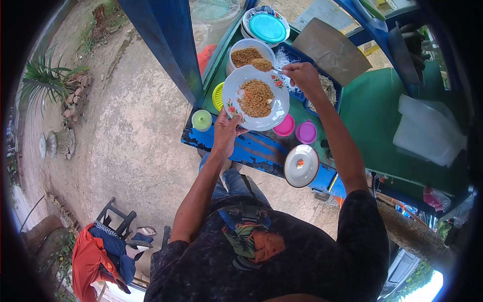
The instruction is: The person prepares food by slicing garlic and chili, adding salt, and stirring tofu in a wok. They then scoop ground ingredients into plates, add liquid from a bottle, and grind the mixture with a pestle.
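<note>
Left hand (225,132) grips my plate (275,108) by its rim; right hand (301,75) pinches a loaded spoon (269,66) above it. Bowl (251,53) just behind, pink lids (306,132) near the counter's (372,110) front edge.

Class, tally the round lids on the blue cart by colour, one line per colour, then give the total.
Teal lid: 1
Yellow lid: 1
Green lid: 1
Pink lid: 1
Purple lid: 1
White lid: 1
Total: 6
</note>
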Demonstrator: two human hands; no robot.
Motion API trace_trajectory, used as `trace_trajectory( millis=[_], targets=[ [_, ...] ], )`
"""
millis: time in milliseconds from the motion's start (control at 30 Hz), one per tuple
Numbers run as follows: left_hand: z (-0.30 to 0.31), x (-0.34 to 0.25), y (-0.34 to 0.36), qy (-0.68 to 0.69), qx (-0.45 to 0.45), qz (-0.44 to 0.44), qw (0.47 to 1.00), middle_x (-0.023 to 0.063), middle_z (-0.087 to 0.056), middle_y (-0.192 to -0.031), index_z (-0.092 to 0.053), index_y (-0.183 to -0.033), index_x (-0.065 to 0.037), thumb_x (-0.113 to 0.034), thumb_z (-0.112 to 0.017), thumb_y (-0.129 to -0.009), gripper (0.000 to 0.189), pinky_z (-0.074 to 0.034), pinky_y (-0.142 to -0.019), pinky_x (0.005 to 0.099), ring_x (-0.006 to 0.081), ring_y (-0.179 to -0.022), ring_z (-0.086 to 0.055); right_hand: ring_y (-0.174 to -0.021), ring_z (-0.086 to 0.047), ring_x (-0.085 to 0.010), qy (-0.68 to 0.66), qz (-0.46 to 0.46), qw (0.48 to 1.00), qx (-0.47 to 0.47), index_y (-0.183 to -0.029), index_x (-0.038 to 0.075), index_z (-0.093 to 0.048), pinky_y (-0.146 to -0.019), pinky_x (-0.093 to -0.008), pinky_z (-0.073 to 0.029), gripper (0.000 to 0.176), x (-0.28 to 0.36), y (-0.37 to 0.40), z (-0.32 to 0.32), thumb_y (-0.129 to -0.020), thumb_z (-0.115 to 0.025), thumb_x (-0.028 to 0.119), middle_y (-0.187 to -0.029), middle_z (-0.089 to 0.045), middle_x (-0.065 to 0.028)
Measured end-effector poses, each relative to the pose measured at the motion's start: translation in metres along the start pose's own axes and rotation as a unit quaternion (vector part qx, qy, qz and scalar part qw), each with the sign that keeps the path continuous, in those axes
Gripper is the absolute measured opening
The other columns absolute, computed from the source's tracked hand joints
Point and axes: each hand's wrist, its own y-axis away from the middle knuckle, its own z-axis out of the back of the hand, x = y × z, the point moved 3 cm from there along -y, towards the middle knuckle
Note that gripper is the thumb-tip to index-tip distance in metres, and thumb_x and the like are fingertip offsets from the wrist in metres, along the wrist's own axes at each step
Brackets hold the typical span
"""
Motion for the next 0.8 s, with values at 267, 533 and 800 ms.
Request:
trace_trajectory(
  millis=[267,533,800],
  targets=[
    [-0.012,0.0,0.009,-0.017,0.0,-0.016,1.0,0.0087,-0.067,-0.125,-0.046,-0.143,-0.009,-0.011,-0.061,-0.1,0.046,-0.063,-0.078,0.0344,0.0176,-0.1,-0.072,-0.08,-0.07,-0.0331,0.209,0.273,0.923,-0.171,-0.101,0.005,-0.074,-0.065,-0.0415,-0.057,0.017,-0.001,0.122,-0.039,-0.086,-0.066,0.0,-0.093,-0.065,-0.0101],
    [-0.018,0.018,0.045,-0.006,0.01,-0.033,0.999,0.0071,-0.068,-0.125,-0.05,-0.139,-0.009,-0.009,-0.061,-0.1,0.04,-0.063,-0.081,0.0358,0.0186,-0.102,-0.072,-0.077,-0.07,-0.0304,0.198,0.29,0.919,-0.18,-0.102,0.004,-0.073,-0.063,-0.0383,-0.055,0.021,-0.013,0.179,-0.03,-0.084,-0.065,-0.004,-0.093,-0.065,-0.011],
    [0.036,0.081,0.129,-0.023,-0.005,0.05,0.998,0.0084,-0.067,-0.126,-0.048,-0.141,-0.009,-0.008,-0.062,-0.1,0.043,-0.063,-0.083,0.0385,0.0202,-0.105,-0.071,-0.061,-0.061,-0.0075,-0.106,0.004,0.981,-0.166,-0.106,0.001,-0.077,-0.056,-0.0258,-0.047,0.017,-0.051,0.207,0.022,-0.094,-0.071,0.01,-0.08,-0.068,-0.0038]
  ],
)
